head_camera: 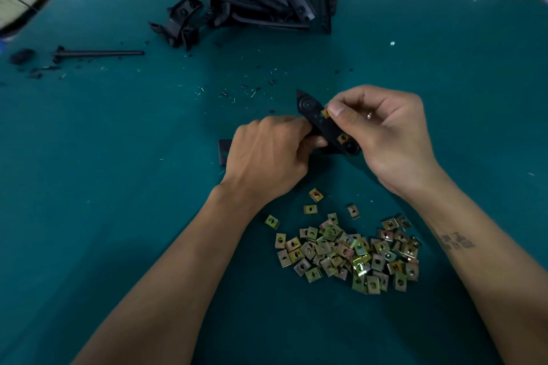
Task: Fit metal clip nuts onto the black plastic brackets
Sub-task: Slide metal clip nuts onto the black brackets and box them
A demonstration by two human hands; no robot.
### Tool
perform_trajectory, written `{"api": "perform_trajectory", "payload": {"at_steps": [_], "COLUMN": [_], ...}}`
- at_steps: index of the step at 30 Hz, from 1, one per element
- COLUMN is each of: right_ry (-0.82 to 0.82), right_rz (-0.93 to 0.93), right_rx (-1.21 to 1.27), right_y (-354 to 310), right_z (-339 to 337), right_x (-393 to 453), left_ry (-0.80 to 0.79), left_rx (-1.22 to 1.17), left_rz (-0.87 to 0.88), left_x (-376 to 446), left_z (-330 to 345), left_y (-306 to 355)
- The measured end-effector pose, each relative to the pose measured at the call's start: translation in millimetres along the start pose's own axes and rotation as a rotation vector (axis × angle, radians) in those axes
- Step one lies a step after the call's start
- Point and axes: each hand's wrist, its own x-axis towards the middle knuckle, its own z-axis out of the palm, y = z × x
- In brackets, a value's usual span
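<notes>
At frame centre, the left hand (pixel 267 151) gripped the bracket (pixel 321 124); the right hand (pixel 382 133) pinched a nut (pixel 326 112) onto its edge, needing a firm push home.

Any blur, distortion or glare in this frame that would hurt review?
Head view: sharp at the hands and clip nuts; top-left corner smeared by blur; wide-angle lens bows the green table edge; lighting even, soft shadows, no glare.

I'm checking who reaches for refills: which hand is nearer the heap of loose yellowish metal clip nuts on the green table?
Left. The left hand sits just above the heap of yellowish metal clip nuts, nearest its top-left strays; the right hand is higher, up-right.
</notes>
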Motion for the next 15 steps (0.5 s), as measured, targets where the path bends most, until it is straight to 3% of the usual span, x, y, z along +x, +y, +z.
{"api": "perform_trajectory", "payload": {"at_steps": [4,9,15], "right_ry": [0.099,0.006,0.044], "right_rz": [0.055,0.068,0.007], "right_rx": [0.087,0.017,0.111], "right_y": [1.5,3.7,-0.1], "right_z": [3.6,2.6,7.4], "right_x": [2.4,1.9,-1.6], "left_ry": [-0.015,-0.013,-0.005], "left_rx": [0.009,0.018,0.024], "left_rz": [-0.01,0.006,0.015], "left_x": [0.3,-0.1,-0.7], "left_z": [-0.1,0.4,1.1], "left_y": [1.5,1.3,0.9]}}
